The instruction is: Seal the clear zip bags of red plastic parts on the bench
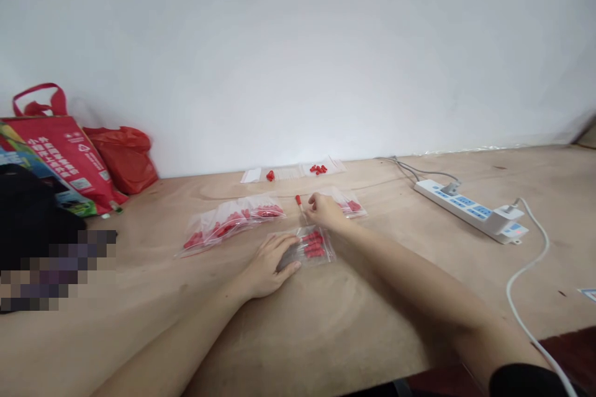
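My left hand [270, 263] lies flat on a clear zip bag [329, 253], fingers stretched and thumb apart. Inside that bag are several red-bulbed droppers [314, 244], their thin clear tubes partly under my fingers. Just beyond, my right hand [325, 209] is closed in a pinch at the tube of a single dropper [298, 200], whose red bulb points away from me. Part of another bag of red-bulbed pieces [354, 206] shows behind my right wrist. To the left, a row of overlapping zip bags [233, 220] holds more of them.
Along the wall lies a clear bag [293, 172] with red bulbs at both ends. A white power strip [470, 209] with plugs and a white cable [510, 285] occupies the right side. A red shopping bag [69, 155], a red plastic bag [123, 158] and a black item [37, 217] stand left.
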